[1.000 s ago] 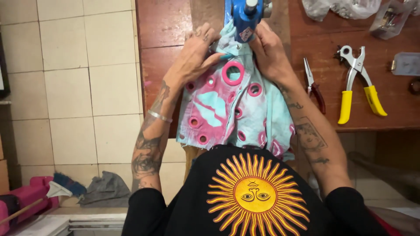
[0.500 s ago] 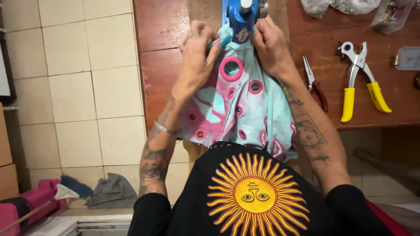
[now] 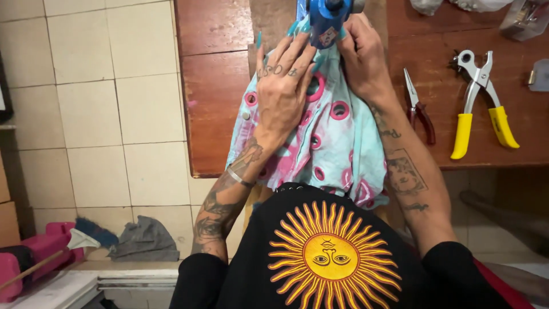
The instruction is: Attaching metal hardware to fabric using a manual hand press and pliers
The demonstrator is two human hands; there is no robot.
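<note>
On the reddish wooden workbench (image 3: 217,109), a turquoise fabric with pink eyelets (image 3: 337,143) lies draped over the front edge, its upper end beneath a blue press tool (image 3: 327,17). Left hand (image 3: 283,86) rests flat on the fabric, fingers extended; right hand (image 3: 366,60) presses the cloth beside the tool, fingers curled. Yellow-handled punch pliers (image 3: 477,109) and red-handled pliers (image 3: 418,109) lie right; cream floor tiles (image 3: 97,114) lie left.

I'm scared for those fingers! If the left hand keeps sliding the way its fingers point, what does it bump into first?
Probably the blue press tool. The left hand lies flat on the turquoise eyelet fabric, fingers pointing up and slightly right, already almost at its base. How high the tool sits above them is unclear.
</note>
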